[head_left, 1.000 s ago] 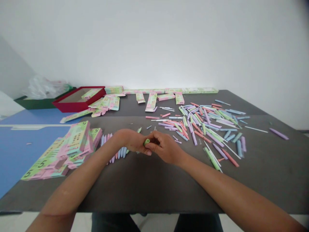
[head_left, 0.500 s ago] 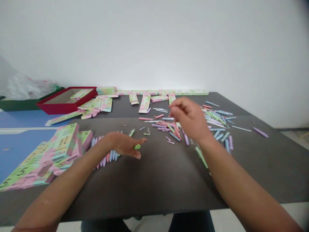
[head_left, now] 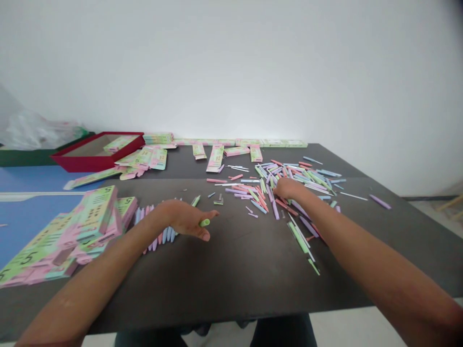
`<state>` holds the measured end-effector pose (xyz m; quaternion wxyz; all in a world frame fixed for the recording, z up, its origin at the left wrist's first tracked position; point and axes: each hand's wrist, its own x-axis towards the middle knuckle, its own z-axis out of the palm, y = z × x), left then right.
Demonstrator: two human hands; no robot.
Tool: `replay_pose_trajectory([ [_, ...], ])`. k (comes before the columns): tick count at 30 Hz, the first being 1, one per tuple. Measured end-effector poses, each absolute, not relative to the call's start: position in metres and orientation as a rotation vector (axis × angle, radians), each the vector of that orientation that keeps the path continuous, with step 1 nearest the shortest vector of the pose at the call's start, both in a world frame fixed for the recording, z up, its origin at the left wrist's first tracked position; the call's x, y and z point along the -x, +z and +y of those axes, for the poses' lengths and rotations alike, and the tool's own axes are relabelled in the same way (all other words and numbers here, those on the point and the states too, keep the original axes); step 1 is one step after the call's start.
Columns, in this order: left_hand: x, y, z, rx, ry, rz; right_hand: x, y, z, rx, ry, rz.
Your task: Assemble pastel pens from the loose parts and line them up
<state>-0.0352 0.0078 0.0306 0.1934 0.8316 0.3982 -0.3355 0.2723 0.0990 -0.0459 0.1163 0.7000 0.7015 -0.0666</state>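
Note:
My left hand (head_left: pixel 190 219) hovers over the near middle of the dark table, closed around a light green pen barrel (head_left: pixel 204 222) whose open end pokes out by the thumb. Behind and beneath that hand lies a row of pastel pens (head_left: pixel 168 234), side by side, partly covered by the wrist. My right hand (head_left: pixel 286 188) is down at the loose pile of pastel pen parts (head_left: pixel 271 168); its fingertips point away and are hidden, so any part in them does not show. Near its forearm lie a green barrel (head_left: pixel 298 237) and thin white refills (head_left: pixel 304 236).
Printed pen boxes (head_left: pixel 88 217) are stacked at the left. Flattened cartons (head_left: pixel 148 156) lie behind them, beside a red tray (head_left: pixel 87 163) and a green tray (head_left: pixel 29 156) with a plastic bag. More boxes line the wall. A lone purple barrel (head_left: pixel 379 201) lies far right.
My right hand has moved forward and down from above the table into the pile of pen parts. My left hand stays nearly still with the green barrel.

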Motion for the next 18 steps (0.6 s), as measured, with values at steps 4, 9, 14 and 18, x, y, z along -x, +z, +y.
replay_pose_trajectory([
  [4,0.036,0.031,0.007,-2.333,-0.948,1.127,-0.266,-0.049,0.111,-2.004,-0.197,2.048],
  [9,0.037,0.033,0.007,-2.356,-0.932,1.119,-0.263,-0.048,0.116,-1.969,-0.171,2.026],
  [14,0.038,0.032,0.008,-2.368,-0.937,1.126,-0.26,-0.044,0.117,-1.946,-0.166,2.013],
  [18,0.041,0.028,0.009,-2.432,-0.825,1.135,-0.255,-0.044,0.114,-1.955,-0.181,2.003],
])
